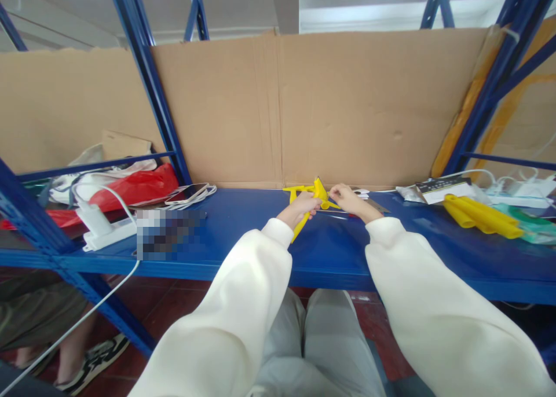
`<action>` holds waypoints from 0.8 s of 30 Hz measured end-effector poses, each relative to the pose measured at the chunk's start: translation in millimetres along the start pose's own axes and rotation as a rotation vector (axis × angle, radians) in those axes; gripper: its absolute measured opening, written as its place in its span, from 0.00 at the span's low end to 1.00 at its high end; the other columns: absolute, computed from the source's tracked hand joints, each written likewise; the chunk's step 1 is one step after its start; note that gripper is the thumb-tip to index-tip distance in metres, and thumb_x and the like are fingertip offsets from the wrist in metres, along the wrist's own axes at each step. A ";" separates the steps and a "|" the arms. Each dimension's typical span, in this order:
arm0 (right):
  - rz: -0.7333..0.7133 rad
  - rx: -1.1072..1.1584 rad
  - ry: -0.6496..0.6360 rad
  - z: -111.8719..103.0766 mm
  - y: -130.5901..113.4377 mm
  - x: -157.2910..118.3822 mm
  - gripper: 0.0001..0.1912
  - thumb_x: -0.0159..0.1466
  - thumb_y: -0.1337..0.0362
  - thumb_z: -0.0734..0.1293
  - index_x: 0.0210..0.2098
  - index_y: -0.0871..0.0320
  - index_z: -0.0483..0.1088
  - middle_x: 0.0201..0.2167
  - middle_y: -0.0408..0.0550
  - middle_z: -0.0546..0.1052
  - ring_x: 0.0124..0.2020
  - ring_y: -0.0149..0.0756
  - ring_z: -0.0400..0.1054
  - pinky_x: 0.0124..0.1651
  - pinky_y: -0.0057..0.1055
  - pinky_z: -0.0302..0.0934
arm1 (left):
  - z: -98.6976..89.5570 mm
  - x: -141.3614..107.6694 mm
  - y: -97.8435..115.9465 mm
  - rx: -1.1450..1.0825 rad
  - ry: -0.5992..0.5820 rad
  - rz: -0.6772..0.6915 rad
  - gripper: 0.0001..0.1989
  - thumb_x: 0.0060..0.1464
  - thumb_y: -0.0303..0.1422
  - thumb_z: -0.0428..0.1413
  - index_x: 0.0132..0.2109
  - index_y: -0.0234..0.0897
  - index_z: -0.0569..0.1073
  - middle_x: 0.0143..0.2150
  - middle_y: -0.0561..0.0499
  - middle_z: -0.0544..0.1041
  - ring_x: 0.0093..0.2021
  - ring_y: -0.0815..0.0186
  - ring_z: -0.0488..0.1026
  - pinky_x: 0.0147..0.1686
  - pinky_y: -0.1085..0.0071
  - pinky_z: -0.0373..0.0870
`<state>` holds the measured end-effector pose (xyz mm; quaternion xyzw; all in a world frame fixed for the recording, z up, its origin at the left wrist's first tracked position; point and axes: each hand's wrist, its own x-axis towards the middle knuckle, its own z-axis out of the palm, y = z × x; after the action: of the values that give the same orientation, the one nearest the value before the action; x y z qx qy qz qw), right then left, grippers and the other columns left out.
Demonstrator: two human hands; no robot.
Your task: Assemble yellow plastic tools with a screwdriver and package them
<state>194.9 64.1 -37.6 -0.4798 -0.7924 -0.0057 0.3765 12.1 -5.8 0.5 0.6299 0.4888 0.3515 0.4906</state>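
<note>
A bright yellow object [320, 193] with several thin arms is held up over the blue shelf [249, 226]. My left hand [300, 207] is closed around its middle, and one yellow arm hangs down below the fingers. Just to the right, my right hand [346, 199] has its fingers pinched together close to the yellow object's right side. Whatever those fingertips may hold is too small to make out. Behind and under my right hand lie a thin grey flat item and some small white pieces.
Cardboard [339, 107] stands behind the shelf. Left are a phone [187, 194], a white power strip [110, 234] and a red bag [134, 190]. Right are yellow rolls [482, 216], a green tape roll [538, 224] and a black-and-white packet [445, 190]. A person's legs show lower left.
</note>
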 end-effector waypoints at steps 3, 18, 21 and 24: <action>-0.008 0.031 -0.017 5.8 -2.8 -1.2 0.07 0.61 0.67 0.62 0.26 0.55 0.68 0.31 0.49 0.74 0.40 0.41 0.68 0.51 0.40 0.63 | -3.5 -2.2 -1.4 -0.007 -0.022 -0.039 0.13 0.60 0.19 0.49 0.29 0.37 0.62 0.17 0.62 0.59 0.15 0.77 0.54 0.17 0.79 0.50; 0.017 -0.021 -0.046 14.4 -16.2 -9.1 0.06 0.61 0.68 0.63 0.29 0.55 0.71 0.36 0.50 0.75 0.45 0.43 0.68 0.54 0.41 0.62 | -10.7 1.4 -10.8 -0.139 -0.059 -0.115 0.12 0.59 0.19 0.50 0.29 0.36 0.63 0.18 0.60 0.61 0.15 0.77 0.54 0.16 0.80 0.50; 0.058 -0.044 -0.039 15.6 -22.7 -11.0 0.06 0.61 0.67 0.63 0.30 0.54 0.70 0.37 0.50 0.75 0.46 0.44 0.67 0.55 0.44 0.61 | -11.3 1.0 -10.2 -0.162 -0.053 -0.119 0.11 0.59 0.19 0.50 0.30 0.36 0.64 0.18 0.59 0.62 0.15 0.77 0.55 0.16 0.80 0.51; 0.082 -0.019 -0.009 16.9 -26.3 -11.4 0.05 0.62 0.66 0.63 0.29 0.54 0.69 0.37 0.50 0.75 0.46 0.45 0.67 0.56 0.46 0.61 | -12.0 -0.3 -8.7 -0.185 -0.047 -0.116 0.10 0.59 0.19 0.50 0.32 0.36 0.65 0.18 0.60 0.62 0.15 0.77 0.54 0.16 0.81 0.51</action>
<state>167.7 47.6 -47.4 -0.5154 -0.7737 0.0043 0.3684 -1.4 -2.4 -4.6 0.5605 0.4784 0.3511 0.5776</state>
